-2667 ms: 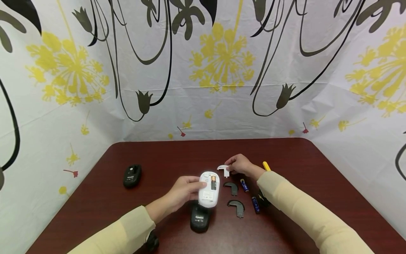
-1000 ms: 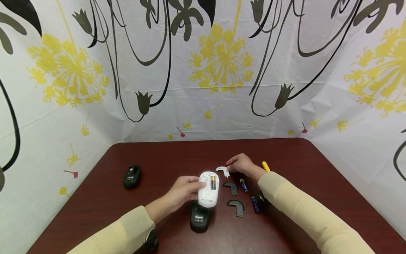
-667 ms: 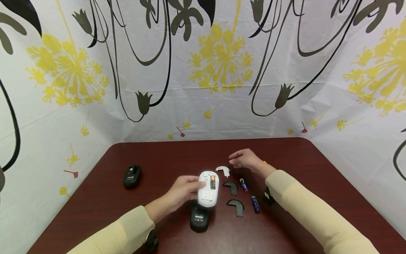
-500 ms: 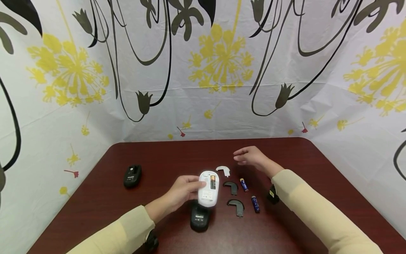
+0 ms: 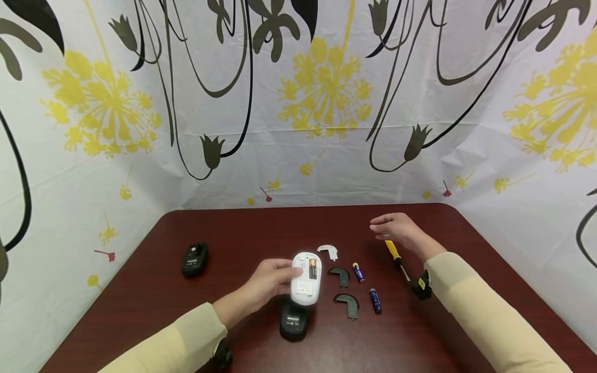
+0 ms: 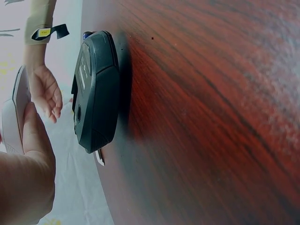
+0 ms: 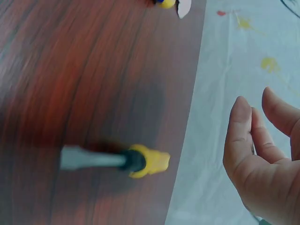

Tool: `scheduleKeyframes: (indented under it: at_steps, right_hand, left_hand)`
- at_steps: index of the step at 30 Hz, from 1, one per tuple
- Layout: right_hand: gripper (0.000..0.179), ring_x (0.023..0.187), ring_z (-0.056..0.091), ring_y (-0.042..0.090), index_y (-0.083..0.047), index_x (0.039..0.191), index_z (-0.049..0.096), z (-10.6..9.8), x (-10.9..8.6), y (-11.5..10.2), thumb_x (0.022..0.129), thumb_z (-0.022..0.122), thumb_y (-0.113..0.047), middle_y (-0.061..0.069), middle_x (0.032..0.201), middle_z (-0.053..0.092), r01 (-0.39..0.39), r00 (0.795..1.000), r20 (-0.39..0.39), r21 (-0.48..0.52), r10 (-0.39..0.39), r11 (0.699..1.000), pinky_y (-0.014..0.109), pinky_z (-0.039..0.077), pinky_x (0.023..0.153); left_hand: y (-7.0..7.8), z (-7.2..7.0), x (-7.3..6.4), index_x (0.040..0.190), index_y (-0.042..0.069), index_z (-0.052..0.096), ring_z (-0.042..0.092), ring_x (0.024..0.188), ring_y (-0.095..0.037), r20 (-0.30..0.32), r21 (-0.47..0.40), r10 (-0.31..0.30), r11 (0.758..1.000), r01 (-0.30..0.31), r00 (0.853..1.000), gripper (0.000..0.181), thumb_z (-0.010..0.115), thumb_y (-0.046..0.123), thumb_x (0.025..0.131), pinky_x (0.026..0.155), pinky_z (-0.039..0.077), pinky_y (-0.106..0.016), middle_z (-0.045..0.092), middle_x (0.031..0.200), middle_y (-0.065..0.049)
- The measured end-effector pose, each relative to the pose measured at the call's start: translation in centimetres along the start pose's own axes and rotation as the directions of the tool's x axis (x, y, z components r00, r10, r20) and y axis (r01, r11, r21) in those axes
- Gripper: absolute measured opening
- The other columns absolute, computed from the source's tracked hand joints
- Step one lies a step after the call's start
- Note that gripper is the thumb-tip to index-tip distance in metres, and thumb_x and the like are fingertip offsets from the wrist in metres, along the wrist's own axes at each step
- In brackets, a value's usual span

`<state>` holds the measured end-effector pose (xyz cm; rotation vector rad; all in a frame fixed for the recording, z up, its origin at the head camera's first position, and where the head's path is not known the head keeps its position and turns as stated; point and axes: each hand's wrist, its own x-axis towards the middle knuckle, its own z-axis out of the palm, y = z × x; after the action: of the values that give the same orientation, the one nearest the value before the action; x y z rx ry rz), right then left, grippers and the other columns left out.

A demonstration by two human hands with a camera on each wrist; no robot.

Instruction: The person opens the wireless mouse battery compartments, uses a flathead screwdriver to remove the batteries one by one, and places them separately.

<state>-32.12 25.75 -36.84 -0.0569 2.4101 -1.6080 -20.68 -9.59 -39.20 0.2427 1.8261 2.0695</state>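
A white computer mouse (image 5: 306, 280) is gripped by my left hand (image 5: 268, 280), its underside turned up. One battery (image 5: 312, 269) shows in its uncovered compartment. A black mouse (image 5: 294, 320) lies underside-up just below it. My right hand (image 5: 396, 228) hovers with loosely bent fingers and holds nothing. Under and beside that hand lies a screwdriver (image 5: 393, 250) with a yellow and black handle; its flat metal blade (image 7: 93, 158) shows in the right wrist view. The white battery cover (image 5: 329, 251) rests on the table beyond the white mouse.
Two dark battery covers (image 5: 342, 276) lie right of the white mouse. Two blue batteries (image 5: 375, 301) are on the table beside them. Another black mouse (image 5: 194, 259) stands at the left. Patterned cloth (image 5: 298, 171) hangs behind the table's far edge.
My right hand has let go of the white battery cover, leaving it on the table, and has moved right to above the screwdriver. The left hand keeps its hold on the white mouse.
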Motion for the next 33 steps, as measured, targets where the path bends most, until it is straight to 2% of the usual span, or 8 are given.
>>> scheduleKeyframes:
  at_steps: [5, 8, 12, 16, 22, 29, 33]
  right_hand:
    - [0.046, 0.125, 0.047, 0.041, 0.013, 0.137, 0.043, -1.5, 0.0, 1.2, 0.1, 0.056, -0.011, 0.027, 0.135, 0.049, -0.027, 0.999, -0.029, 0.008, 0.027, 1.0, 0.044, 0.046, 0.099]
    - [0.044, 0.123, 0.049, 0.039, 0.014, 0.134, 0.044, -2.3, 0.1, 2.1, 0.099, 0.056, -0.01, 0.024, 0.128, 0.055, -0.04, 0.998, -0.053, 0.014, 0.041, 0.999, 0.042, 0.049, 0.095]
    - [0.041, 0.108, 0.062, 0.032, 0.015, 0.13, 0.048, -2.9, 0.2, 3.0, 0.097, 0.059, -0.007, 0.017, 0.114, 0.064, -0.059, 0.994, -0.097, -0.011, 0.058, 0.998, 0.039, 0.054, 0.088]
    - [0.038, 0.095, 0.066, 0.026, 0.016, 0.124, 0.053, -3.1, 0.0, 3.7, 0.095, 0.062, -0.008, 0.017, 0.107, 0.066, -0.082, 0.989, -0.13, -0.051, 0.075, 0.995, 0.039, 0.056, 0.084]
    - [0.036, 0.094, 0.066, 0.029, 0.018, 0.119, 0.055, -3.2, 0.0, 4.4, 0.095, 0.063, -0.008, 0.02, 0.104, 0.067, -0.09, 0.986, -0.146, -0.096, 0.075, 0.991, 0.041, 0.057, 0.081]
    - [0.033, 0.084, 0.067, 0.022, 0.015, 0.112, 0.059, -3.1, 0.1, 4.9, 0.092, 0.067, -0.009, 0.016, 0.097, 0.067, -0.094, 0.987, -0.143, -0.106, 0.078, 0.99, 0.038, 0.058, 0.077]
    - [0.032, 0.08, 0.066, 0.022, 0.014, 0.109, 0.06, -2.7, 0.0, 4.9, 0.089, 0.07, -0.009, 0.017, 0.095, 0.066, -0.102, 0.985, -0.156, -0.164, 0.076, 0.981, 0.038, 0.058, 0.075]
  left_hand:
    - [0.1, -0.1, 0.1, 0.121, -0.015, 0.057, 0.067, 0.089, -0.023, 0.002, -0.002, -0.003, 1.0, 0.003, 1.0, 0.04, 0.067, 0.01, 0.091, 0.081, 0.057, -0.041, 0.067, 0.105, -0.018]
    - [0.1, -0.1, 0.2, 0.122, -0.014, 0.056, 0.067, 0.089, -0.023, 0.002, -0.007, -0.006, 1.0, 0.006, 1.0, 0.041, 0.067, 0.01, 0.091, 0.081, 0.057, -0.041, 0.067, 0.106, -0.018]
    - [0.1, -0.1, 0.2, 0.122, -0.015, 0.056, 0.067, 0.09, -0.023, 0.004, -0.009, -0.004, 1.0, 0.004, 1.0, 0.041, 0.066, 0.009, 0.091, 0.081, 0.057, -0.041, 0.067, 0.105, -0.018]
    - [0.1, 0.0, 0.2, 0.122, -0.016, 0.055, 0.067, 0.089, -0.022, 0.004, -0.01, -0.003, 1.0, 0.003, 1.0, 0.04, 0.066, 0.009, 0.091, 0.081, 0.057, -0.04, 0.068, 0.105, -0.017]
    - [0.2, 0.1, 0.1, 0.122, -0.015, 0.055, 0.067, 0.089, -0.022, 0.002, -0.01, -0.004, 1.0, 0.004, 1.0, 0.041, 0.066, 0.009, 0.092, 0.081, 0.057, -0.04, 0.068, 0.105, -0.017]
    - [0.0, 0.0, 0.2, 0.122, -0.015, 0.055, 0.067, 0.089, -0.023, 0.003, -0.004, -0.009, 1.0, 0.009, 1.0, 0.04, 0.066, 0.009, 0.091, 0.081, 0.057, -0.041, 0.068, 0.105, -0.018]
    - [-0.1, -0.1, 0.3, 0.122, -0.015, 0.056, 0.067, 0.089, -0.023, 0.002, -0.004, -0.012, 1.0, 0.012, 1.0, 0.04, 0.066, 0.009, 0.091, 0.081, 0.057, -0.041, 0.067, 0.105, -0.018]
